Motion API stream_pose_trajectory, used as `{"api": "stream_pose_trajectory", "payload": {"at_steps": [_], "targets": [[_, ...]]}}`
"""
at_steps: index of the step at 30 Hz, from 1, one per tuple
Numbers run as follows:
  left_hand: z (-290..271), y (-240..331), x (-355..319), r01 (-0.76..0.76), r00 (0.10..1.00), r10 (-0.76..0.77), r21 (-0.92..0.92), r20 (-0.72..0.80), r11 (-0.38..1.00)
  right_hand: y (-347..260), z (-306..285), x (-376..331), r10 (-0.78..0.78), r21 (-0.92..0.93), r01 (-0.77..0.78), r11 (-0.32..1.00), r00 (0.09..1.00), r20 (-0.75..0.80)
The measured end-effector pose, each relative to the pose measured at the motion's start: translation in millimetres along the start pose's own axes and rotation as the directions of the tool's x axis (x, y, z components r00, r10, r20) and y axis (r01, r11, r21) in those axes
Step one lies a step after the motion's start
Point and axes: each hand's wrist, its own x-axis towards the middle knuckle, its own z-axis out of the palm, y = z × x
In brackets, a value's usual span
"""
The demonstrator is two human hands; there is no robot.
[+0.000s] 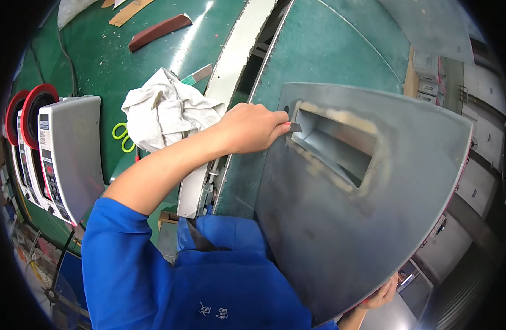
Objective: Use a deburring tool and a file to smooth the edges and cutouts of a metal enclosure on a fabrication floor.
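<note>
A large grey panel [319, 236] stands tilted in front of me. It has a rectangular cut-out [341, 144] ringed by a patchy tan and pale band. My left hand [257, 127] is closed in a pinch on a small dark flat piece [295, 127] that looks like sandpaper. The piece touches the left edge of the cut-out. Low on the panel's right side, my right hand [382, 294] grips the rim; part of it is hidden behind the panel.
On the green table, a crumpled white cloth [168, 113] lies beside green-handled scissors [122, 136]. A reddish-brown bar [160, 32] rests farther back. White machines [71, 154] with red-rimmed discs stand at left. A white rail [231, 66] divides the table surfaces.
</note>
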Motion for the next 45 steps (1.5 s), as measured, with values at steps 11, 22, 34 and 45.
{"api": "stream_pose_trajectory", "payload": {"at_steps": [11, 22, 34, 45], "targets": [[-3.6, -1.5, -0.1, 0.018, 0.999, -0.020, -0.044, -0.029, 0.999, 4.3, -3.0, -1.6, 0.031, -0.002, -0.031, 1.000, 0.999, 0.021], [2.5, -0.7, -6.4, 0.004, 1.000, -0.004, -0.018, 0.009, 1.000, 5.0, -3.6, -2.7, 0.008, -0.041, -0.008, 0.999, 1.000, 0.006], [-7.9, 2.6, -1.9, -0.027, 0.999, 0.024, 0.062, 0.044, 0.998, 7.5, -4.8, -3.7, -0.004, -0.026, 0.004, 1.000, 1.000, 0.005], [-2.3, 3.0, -4.1, -0.048, 0.999, 0.050, 0.083, -0.017, 0.995, 11.2, -8.8, -5.5, 0.017, 0.002, -0.018, 1.000, 0.999, 0.040]]}}
